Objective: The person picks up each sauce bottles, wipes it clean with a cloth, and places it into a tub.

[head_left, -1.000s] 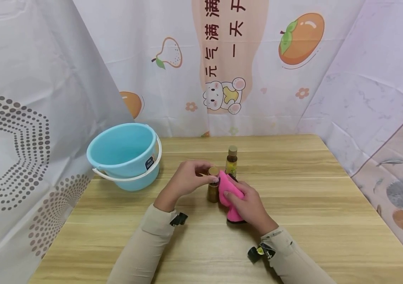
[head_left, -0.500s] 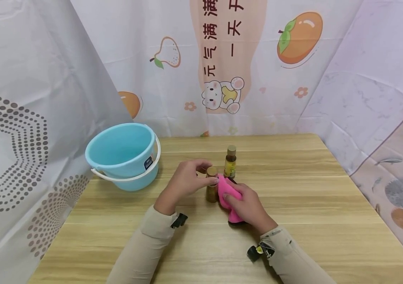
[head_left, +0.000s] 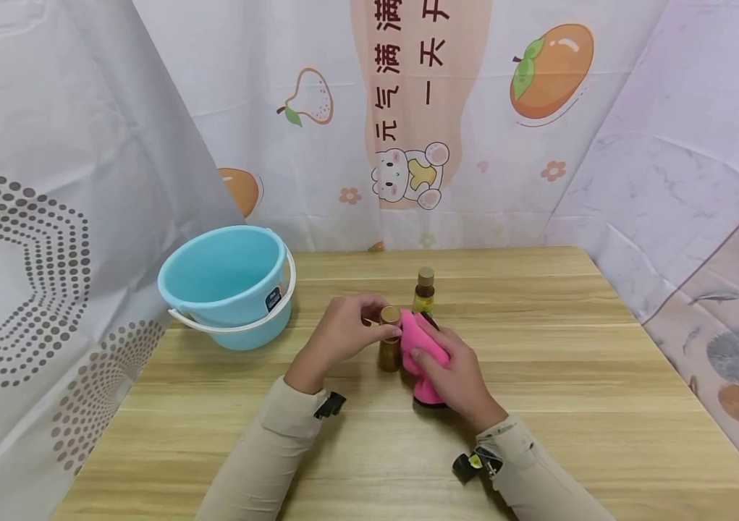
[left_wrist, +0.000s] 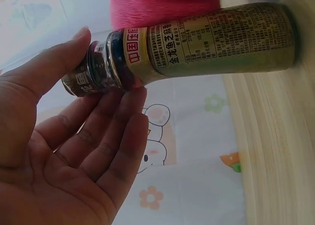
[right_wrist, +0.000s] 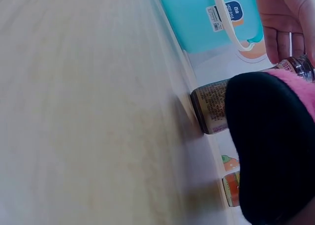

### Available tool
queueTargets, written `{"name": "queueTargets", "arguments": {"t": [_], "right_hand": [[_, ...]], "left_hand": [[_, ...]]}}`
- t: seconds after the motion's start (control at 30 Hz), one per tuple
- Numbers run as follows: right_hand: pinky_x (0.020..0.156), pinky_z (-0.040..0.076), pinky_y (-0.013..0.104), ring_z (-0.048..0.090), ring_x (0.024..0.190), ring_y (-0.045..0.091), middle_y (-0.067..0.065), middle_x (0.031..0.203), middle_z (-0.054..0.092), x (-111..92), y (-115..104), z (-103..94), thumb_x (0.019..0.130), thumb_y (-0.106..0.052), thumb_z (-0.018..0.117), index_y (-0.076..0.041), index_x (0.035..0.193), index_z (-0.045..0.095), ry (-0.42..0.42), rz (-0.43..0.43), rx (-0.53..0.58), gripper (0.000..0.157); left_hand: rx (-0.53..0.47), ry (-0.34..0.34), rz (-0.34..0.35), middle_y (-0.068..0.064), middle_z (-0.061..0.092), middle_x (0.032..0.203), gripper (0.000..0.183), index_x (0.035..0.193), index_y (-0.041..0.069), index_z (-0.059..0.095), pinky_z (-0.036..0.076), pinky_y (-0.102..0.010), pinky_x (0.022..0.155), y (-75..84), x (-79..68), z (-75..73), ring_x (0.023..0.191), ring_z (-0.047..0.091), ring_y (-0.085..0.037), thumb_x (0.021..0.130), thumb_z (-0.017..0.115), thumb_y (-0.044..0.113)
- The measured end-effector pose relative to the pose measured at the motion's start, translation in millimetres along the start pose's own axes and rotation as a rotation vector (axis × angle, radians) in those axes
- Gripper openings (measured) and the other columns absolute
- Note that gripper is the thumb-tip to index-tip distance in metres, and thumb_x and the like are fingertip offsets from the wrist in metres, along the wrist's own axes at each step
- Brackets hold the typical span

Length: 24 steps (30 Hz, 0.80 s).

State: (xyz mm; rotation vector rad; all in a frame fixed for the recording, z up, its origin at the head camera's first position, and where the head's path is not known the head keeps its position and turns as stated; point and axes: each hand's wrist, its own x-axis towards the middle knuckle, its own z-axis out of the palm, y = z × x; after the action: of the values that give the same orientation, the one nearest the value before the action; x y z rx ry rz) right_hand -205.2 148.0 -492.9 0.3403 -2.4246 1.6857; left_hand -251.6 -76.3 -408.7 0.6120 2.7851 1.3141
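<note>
A brown glass sesame oil bottle with a gold cap stands upright on the table. My left hand pinches it at the neck, thumb on one side and fingertips on the other. Its printed label faces the left wrist camera. My right hand grips a folded pink plush cloth against the bottle's right side. The cloth's black side fills much of the right wrist view and covers part of the bottle. The right fingers behind the cloth are hidden.
Just behind the cloth stands a second small bottle with a gold cap and yellow label, partly covered. A light blue bucket with a white handle is at the back left. A patterned curtain hangs behind the wooden table.
My right hand has shifted the pink cloth slightly down and back up along the bottle's side, covering more of the rear bottle now. My left hand keeps its pinch; the bottle stays put.
</note>
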Motion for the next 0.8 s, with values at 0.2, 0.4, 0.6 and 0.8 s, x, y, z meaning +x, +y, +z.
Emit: {"name": "queueTargets", "arguments": {"t": [0.2, 0.4, 0.6, 0.8], "right_hand": [[0.068, 0.061, 0.029, 0.063, 0.095, 0.024, 0.007, 0.126, 0.064, -1.4, 0.5, -1.0, 0.096, -0.019, 0.075, -0.028, 0.147, 0.059, 0.038, -0.073, 0.076, 0.054], [0.069, 0.06, 0.028, 0.063, 0.095, 0.021, 0.003, 0.121, 0.065, -1.4, 3.1, -0.6, 0.096, -0.028, 0.076, -0.03, 0.143, 0.063, 0.023, -0.032, 0.038, 0.049], [0.068, 0.058, 0.03, 0.062, 0.09, 0.021, 0.002, 0.114, 0.066, -0.8, 3.1, 0.3, 0.096, -0.036, 0.075, -0.028, 0.141, 0.064, -0.008, 0.058, -0.039, 0.048], [0.071, 0.057, 0.031, 0.061, 0.092, 0.02, 0.001, 0.12, 0.066, 0.4, 3.1, 0.4, 0.096, -0.036, 0.075, -0.03, 0.144, 0.062, -0.035, 0.087, -0.069, 0.051]], "left_hand": [[-0.015, -0.031, -0.031, 0.008, 0.073, 0.095, 0.037, 0.114, 0.02, 0.076, 0.06, -0.033, 0.081, -1.4, 1.0, 1.6, 0.091, 0.069, -0.01, 0.083, 0.088, 0.037], [-0.018, -0.04, -0.051, 0.009, 0.073, 0.094, 0.035, 0.112, 0.022, 0.076, 0.06, -0.034, 0.082, -2.5, 1.8, 3.0, 0.093, 0.07, -0.011, 0.083, 0.089, 0.037], [-0.015, -0.039, -0.043, 0.01, 0.073, 0.093, 0.03, 0.108, 0.024, 0.076, 0.06, -0.033, 0.082, -2.5, 1.8, 3.0, 0.093, 0.07, -0.01, 0.083, 0.088, 0.037], [-0.006, -0.037, -0.037, 0.01, 0.072, 0.094, 0.03, 0.108, 0.025, 0.076, 0.06, -0.032, 0.081, -2.5, 1.2, 2.7, 0.093, 0.069, -0.009, 0.083, 0.088, 0.038]]}}
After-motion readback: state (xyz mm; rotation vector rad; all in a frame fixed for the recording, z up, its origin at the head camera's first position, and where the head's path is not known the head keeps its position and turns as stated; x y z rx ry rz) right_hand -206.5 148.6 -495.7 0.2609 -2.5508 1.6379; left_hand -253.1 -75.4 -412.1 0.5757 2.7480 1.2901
